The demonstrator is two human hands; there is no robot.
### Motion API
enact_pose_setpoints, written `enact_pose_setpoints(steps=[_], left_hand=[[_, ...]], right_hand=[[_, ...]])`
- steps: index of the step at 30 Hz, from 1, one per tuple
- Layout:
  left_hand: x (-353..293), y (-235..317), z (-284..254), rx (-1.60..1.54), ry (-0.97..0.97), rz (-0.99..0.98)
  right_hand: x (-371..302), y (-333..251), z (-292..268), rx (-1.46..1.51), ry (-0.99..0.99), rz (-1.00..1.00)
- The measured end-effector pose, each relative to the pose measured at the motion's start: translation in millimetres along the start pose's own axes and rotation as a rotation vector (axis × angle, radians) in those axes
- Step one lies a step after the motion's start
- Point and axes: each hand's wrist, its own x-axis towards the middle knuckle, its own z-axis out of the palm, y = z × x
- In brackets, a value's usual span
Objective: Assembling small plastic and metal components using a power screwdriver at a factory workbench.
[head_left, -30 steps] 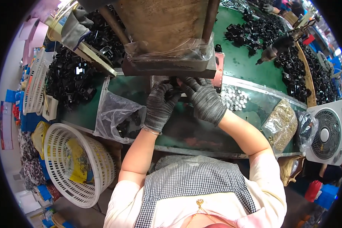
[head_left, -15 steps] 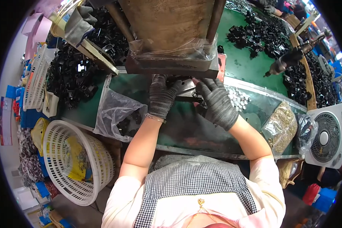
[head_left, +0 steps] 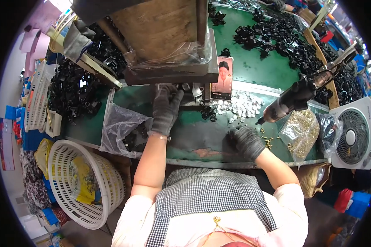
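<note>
My left hand (head_left: 166, 110), in a grey knit glove, reaches under the press-like machine's heavy head (head_left: 171, 74). Its fingers are closed beside a silver metal fixture (head_left: 189, 95); what they hold there is hidden by the hand and the machine's shadow. Low over the green bench, my right hand (head_left: 248, 142) in a matching glove has its fingers curled together, and anything between them is too small to name. Just right of it lie small brass screws (head_left: 268, 142). Beyond it are many round silver discs (head_left: 245, 106) and a little heap of black rings (head_left: 209, 113).
A power screwdriver (head_left: 292, 99) hangs at the right, tip low near my right hand. A phone (head_left: 222, 78) leans beside the machine. Around stand a bag of brass screws (head_left: 301, 131), a fan (head_left: 350, 138), a plastic bag (head_left: 125, 127), a white basket (head_left: 105, 181) and black part piles (head_left: 76, 86).
My right hand has left the fixture and moved down and right toward the brass screws. My left hand stays at the fixture. The view has shifted, showing the phone and more of the discs.
</note>
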Motion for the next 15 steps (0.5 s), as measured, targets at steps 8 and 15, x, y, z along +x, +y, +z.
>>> enact_pose_setpoints(steps=[8,15], left_hand=[[-81.2,67.8,35.2,0.470,-0.304,0.713],[-116.1,-39.7,-75.8,0.581,0.023,0.170]], right_hand=[[-3.5,0.1,-11.9,0.044,-0.048,0.117],[-17.9,22.8,1.2,0.016,-0.039,0.222]])
